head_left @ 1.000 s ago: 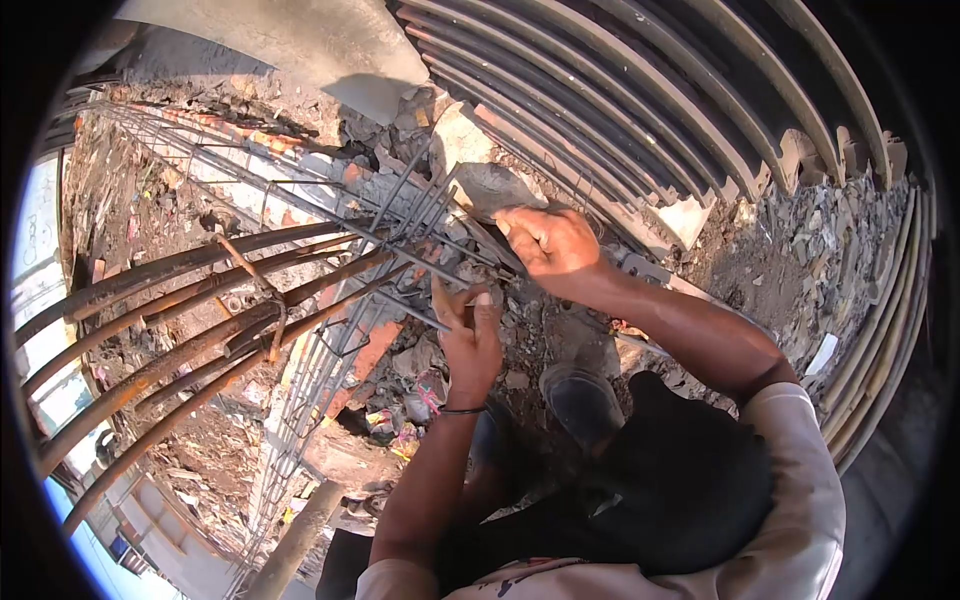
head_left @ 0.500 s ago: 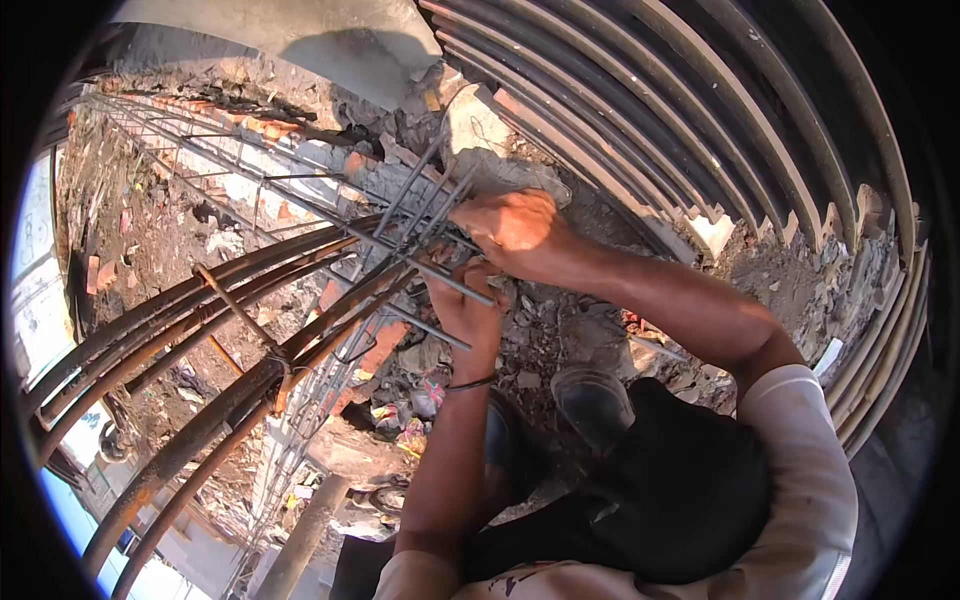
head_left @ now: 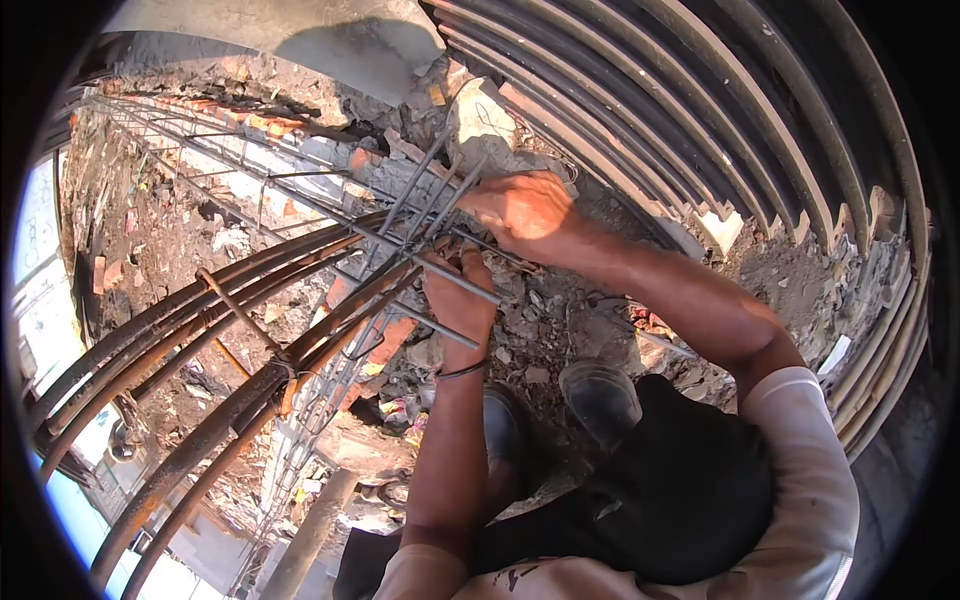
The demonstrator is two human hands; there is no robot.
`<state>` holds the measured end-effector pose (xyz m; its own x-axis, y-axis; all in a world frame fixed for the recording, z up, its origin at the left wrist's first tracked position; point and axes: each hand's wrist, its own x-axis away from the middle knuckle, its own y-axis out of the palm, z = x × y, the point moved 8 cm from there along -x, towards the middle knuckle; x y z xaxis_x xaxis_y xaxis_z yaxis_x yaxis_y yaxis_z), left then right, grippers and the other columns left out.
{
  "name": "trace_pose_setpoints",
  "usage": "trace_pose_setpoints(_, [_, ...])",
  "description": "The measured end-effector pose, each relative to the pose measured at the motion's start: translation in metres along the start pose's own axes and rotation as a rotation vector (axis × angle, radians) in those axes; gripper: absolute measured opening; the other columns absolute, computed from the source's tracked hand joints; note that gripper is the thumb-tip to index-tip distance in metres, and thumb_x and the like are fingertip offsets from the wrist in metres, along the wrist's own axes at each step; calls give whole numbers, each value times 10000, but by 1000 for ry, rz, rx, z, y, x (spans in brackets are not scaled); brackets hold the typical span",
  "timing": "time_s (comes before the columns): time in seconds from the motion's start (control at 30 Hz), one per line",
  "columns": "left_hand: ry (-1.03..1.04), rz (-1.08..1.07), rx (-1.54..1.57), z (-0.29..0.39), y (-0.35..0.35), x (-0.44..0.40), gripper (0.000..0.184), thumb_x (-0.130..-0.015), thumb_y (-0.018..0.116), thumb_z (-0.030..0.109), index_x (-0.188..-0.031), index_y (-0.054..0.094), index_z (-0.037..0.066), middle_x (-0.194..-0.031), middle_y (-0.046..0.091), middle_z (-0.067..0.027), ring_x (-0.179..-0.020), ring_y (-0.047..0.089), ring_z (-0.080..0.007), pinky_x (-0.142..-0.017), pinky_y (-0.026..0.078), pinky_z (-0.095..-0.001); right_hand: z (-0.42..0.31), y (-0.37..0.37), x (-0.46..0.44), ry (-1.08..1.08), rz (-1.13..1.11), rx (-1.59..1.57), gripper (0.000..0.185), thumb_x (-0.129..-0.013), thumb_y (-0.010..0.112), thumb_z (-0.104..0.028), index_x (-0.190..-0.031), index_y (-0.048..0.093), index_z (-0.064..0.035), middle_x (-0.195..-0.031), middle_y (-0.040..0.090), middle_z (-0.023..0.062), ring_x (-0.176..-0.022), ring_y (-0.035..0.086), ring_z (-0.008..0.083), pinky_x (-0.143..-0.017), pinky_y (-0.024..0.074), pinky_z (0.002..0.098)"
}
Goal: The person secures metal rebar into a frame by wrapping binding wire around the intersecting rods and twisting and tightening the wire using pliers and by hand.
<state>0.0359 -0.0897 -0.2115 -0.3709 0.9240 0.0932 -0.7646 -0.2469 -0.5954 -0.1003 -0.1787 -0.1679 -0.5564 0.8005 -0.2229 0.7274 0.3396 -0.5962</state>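
Grey steel bars (head_left: 450, 280) cross rusty vertical bars (head_left: 215, 425) at a joint near the middle of the view. My left hand (head_left: 460, 295) is at the lower right of this joint, its fingers curled behind the grey bar ends; what they hold is hidden. On the right side of the joint is my right hand (head_left: 525, 212), closed in a fist with its fingertips toward the bars. What it grips is too small to make out. A dark band circles my left wrist.
Ribbed dark sheeting (head_left: 640, 110) curves across the upper right. A long bar cage (head_left: 190, 135) runs to the upper left. Rubble and litter lie around my shoes (head_left: 600, 400). A round post (head_left: 315, 535) stands at the bottom left, and a pale slab (head_left: 300, 35) lies at the top.
My right hand has moved left and closer to the joint since the first frame. My left hand has moved up beneath the grey bars, its fingers now more curled. The camera view has shifted slightly.
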Motion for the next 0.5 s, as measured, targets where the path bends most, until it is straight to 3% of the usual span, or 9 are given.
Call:
trace_pose_setpoints(0.1, [86, 6, -218, 22, -5, 1, 197, -847, 558, 83, -928, 526, -94, -798, 633, -156, -718, 619, -208, -615, 480, -360, 4, 6, -1, 17, -76, 0, 259, -818, 610, -34, -1068, 680, -39, -980, 702, 168, -882, 683, 362, -730, 560, 446])
trace_pose_setpoints(0.17, [36, -1, -180, 21, -7, 1, 201, -841, 565, 90, -912, 565, -99, -874, 646, -214, -793, 630, -308, -704, 480, -415, 1, 5, -3, 31, -69, -70, 227, -832, 611, -40, -1049, 677, -39, -944, 694, 164, -855, 678, 365, -714, 551, 451])
trace_pose_setpoints(0.27, [1, -76, 23, 13, -2, -2, 241, -851, 578, 112, -970, 567, -98, -871, 635, -254, -782, 626, -381, -712, 478, -436, -5, 11, 2, 98, 32, -99, 201, -839, 610, -44, -1030, 674, -39, -905, 686, 158, -836, 677, 359, -700, 546, 454])
trace_pose_setpoints(0.37, [138, -50, -68, 13, -3, -2, 271, -863, 581, 126, -990, 556, -112, -860, 629, -262, -792, 629, -377, -717, 477, -433, -8, 21, 1, 132, -21, -95, 186, -833, 616, -41, -1007, 682, -39, -900, 690, 149, -825, 682, 350, -685, 546, 455])
trace_pose_setpoints(0.5, [61, -51, -266, 6, -2, -2, 286, -873, 588, 130, -1004, 550, -122, -843, 641, -241, -756, 639, -328, -673, 482, -422, 2, 32, 0, 46, 94, -104, 164, -818, 628, -42, -971, 687, -33, -876, 690, 144, -804, 683, 352, -662, 541, 460])
